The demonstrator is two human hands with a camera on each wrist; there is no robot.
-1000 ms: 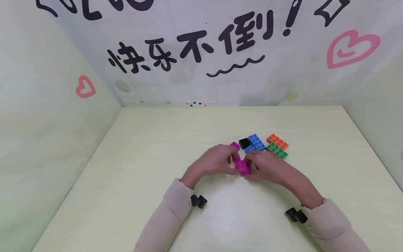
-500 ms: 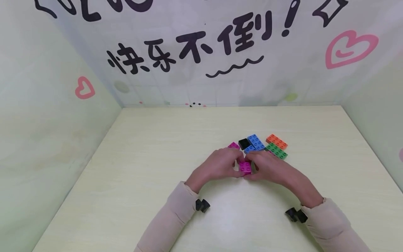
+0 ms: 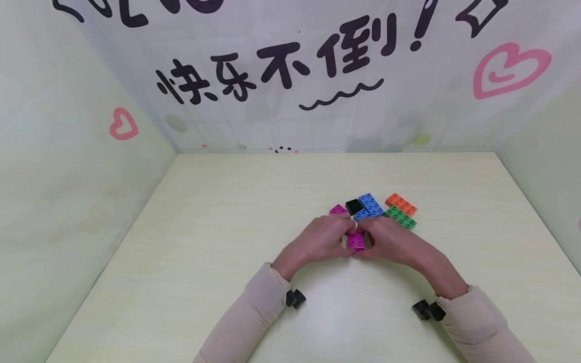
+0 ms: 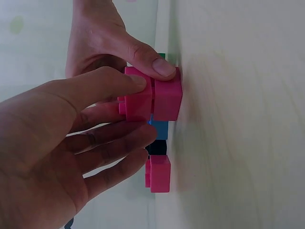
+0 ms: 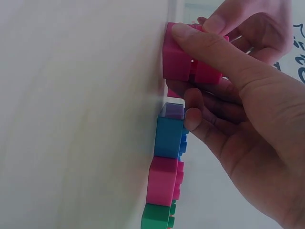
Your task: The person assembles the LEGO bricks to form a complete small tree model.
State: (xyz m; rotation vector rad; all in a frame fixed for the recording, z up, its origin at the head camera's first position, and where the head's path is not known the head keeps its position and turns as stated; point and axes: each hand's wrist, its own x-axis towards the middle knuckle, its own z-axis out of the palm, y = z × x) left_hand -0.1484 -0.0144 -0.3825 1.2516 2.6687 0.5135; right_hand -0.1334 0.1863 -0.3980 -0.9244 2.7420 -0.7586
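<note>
Two magenta bricks [image 3: 355, 241] sit stacked on the pale table [image 3: 218, 242] between both hands. In the left wrist view, the lower brick [image 4: 167, 100] rests on the table and the upper brick [image 4: 138, 104] sits on it. My left hand [image 3: 338, 236] pinches the upper brick from the left, its fingers [image 4: 119, 81] curled over it. My right hand [image 3: 372, 236] grips the stack from the right, with its thumb [image 5: 200, 45] lying across both bricks [image 5: 177, 62].
Just behind the hands lie a small magenta brick [image 3: 338, 208], a black brick [image 3: 352, 205], a blue brick [image 3: 369, 204], an orange brick [image 3: 401, 202] and a green brick [image 3: 400, 217]. Printed walls enclose the table on three sides.
My left hand has slid right against the right hand. The magenta pieces have come together, and less of them shows between the fingers. The loose bricks have not moved.
</note>
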